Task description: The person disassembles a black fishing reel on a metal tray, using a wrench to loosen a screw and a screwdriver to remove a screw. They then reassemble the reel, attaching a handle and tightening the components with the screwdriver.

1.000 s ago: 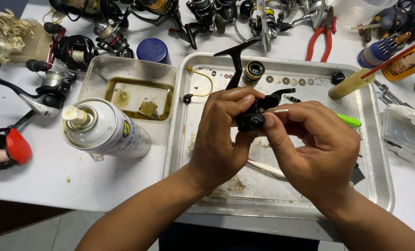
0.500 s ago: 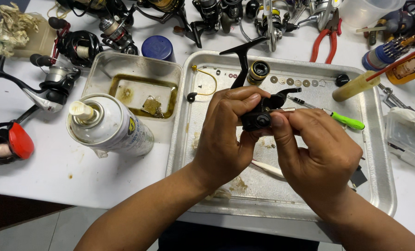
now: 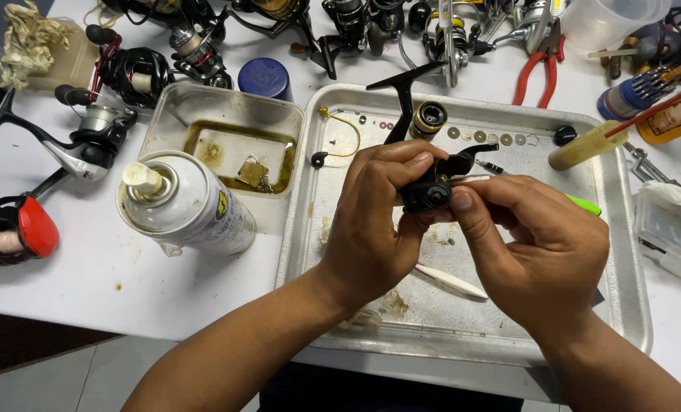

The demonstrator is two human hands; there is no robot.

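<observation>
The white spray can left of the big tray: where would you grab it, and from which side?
Probably around the middle of the spray can's round body, coming from its open near-left side. It stands upright on the table, so fingers can wrap the straight wall. The small tray behind and the big tray to its right crowd those sides, and the nozzle on top looks too small to hold safely.

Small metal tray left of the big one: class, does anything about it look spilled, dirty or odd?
Yes. The small metal tray holds a shallow pool of brownish liquid ringing its floor, with a scrap lying in it. Brown smears also stain the large tray below the hands.
</observation>
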